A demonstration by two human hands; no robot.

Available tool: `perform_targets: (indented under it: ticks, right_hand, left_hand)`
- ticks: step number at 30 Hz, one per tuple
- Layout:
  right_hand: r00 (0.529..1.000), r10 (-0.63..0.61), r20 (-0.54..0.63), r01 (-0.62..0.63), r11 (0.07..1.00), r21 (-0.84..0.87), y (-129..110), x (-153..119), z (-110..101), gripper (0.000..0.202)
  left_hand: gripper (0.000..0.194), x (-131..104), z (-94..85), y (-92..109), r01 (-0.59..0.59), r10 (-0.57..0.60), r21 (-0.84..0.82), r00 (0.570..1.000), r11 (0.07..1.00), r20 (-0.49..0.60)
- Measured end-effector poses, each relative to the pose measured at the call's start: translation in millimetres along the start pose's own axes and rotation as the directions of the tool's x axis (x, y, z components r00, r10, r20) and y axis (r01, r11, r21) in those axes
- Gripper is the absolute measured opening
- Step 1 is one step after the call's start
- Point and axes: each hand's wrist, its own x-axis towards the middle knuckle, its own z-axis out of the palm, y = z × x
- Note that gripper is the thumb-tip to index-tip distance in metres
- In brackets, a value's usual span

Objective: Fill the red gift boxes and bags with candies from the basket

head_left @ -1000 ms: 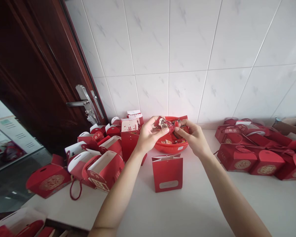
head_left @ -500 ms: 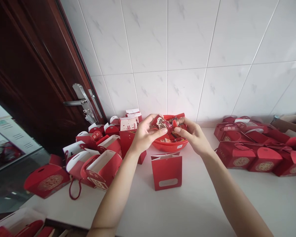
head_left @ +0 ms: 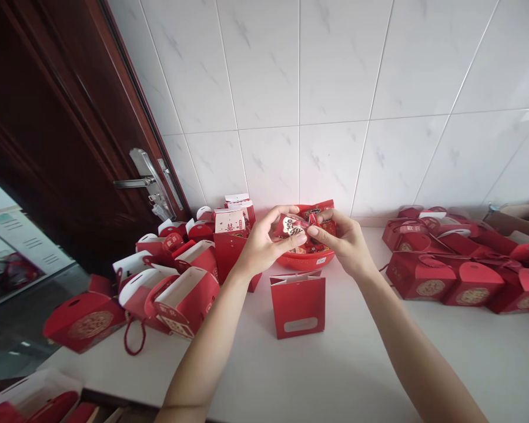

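Observation:
Above the red plastic basket [head_left: 302, 262], my left hand [head_left: 267, 239] is closed around red wrapped candies [head_left: 291, 227] with pale, dark-lettered labels. My right hand [head_left: 341, 238] pinches a small red candy wrapper [head_left: 314, 220], its fingertips meeting my left thumb. Both hands partly hide the basket, where several more red packets lie. Closer to me, an upright red paper gift box [head_left: 298, 305] with a pale oval window stands with its top open.
Several open red gift boxes [head_left: 187, 294] crowd the left of the white table [head_left: 335, 376]. Rows of closed red boxes [head_left: 471, 288] fill the right side. A tiled wall [head_left: 335, 76] rises behind, and a dark door [head_left: 70, 106] with a metal handle is at left.
My right hand has moved slightly inward, and its fingers now touch my left thumb. The wrapped candies in my left hand have turned, showing more of the pale label.

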Motion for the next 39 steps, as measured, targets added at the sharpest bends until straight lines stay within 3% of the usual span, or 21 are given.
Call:
perform_targets:
  ticks: [5, 10, 21, 25, 28, 30, 32, 33, 36, 39]
  right_hand:
    - [0.998, -0.015, -0.056, 0.015, 1.000, -0.012, 0, 0, 2, 0.038]
    - [0.999, -0.032, -0.041, 0.033, 0.999, 0.026, 2, 0, -1, 0.036]
    - [0.999, -0.045, 0.012, 0.044, 0.998, 0.042, 6, 2, -9, 0.029]
    - [0.999, -0.032, -0.011, 0.032, 0.998, 0.049, 2, 2, -8, 0.030]
    - [1.000, -0.008, -0.013, 0.009, 0.998, 0.068, -1, 1, -9, 0.032]
    - [1.000, 0.004, -0.002, -0.004, 0.997, 0.079, -1, 2, -11, 0.032]
    - [1.000, -0.006, 0.013, 0.005, 0.998, 0.070, -1, 2, -14, 0.030]
    - [1.000, -0.017, 0.026, 0.015, 0.998, 0.054, -1, 2, -16, 0.029]
    - [0.996, -0.042, 0.082, 0.044, 0.999, -0.018, -2, 3, -21, 0.023]
    - [0.990, -0.047, 0.136, 0.061, 0.992, -0.107, -7, 2, -27, 0.021]
  left_hand:
    - [0.036, 2, 3.4, -3, 0.083, -0.082, -0.085, 0.997, 0.993, 0.006]
    - [0.029, 3, 5.2, -4, 0.058, -0.047, -0.206, 0.997, 0.977, 0.057]
    - [0.028, 4, 6.3, -5, 0.071, -0.067, -0.277, 0.997, 0.958, 0.024]
    - [0.022, 8, 1.2, -4, 0.067, -0.104, -0.327, 0.990, 0.943, -0.097]
    - [0.014, 8, -13.8, 2, 0.015, -0.090, -0.358, 0.977, 0.934, -0.195]
    - [0.012, 5, -27.6, 9, 0.015, -0.049, -0.311, 0.993, 0.950, -0.103]
    - [0.019, -1, -40.1, 18, 0.052, -0.031, -0.168, 0.992, 0.984, 0.125]
    - [0.022, -5, -44.6, 23, 0.062, -0.044, -0.062, 0.965, 0.996, 0.258]
    - [0.016, -14, -48.1, 34, -0.009, -0.145, 0.263, 0.815, 0.965, 0.560]
    - [0.023, -18, -40.3, 38, -0.056, -0.308, 0.469, 0.684, 0.882, 0.661]
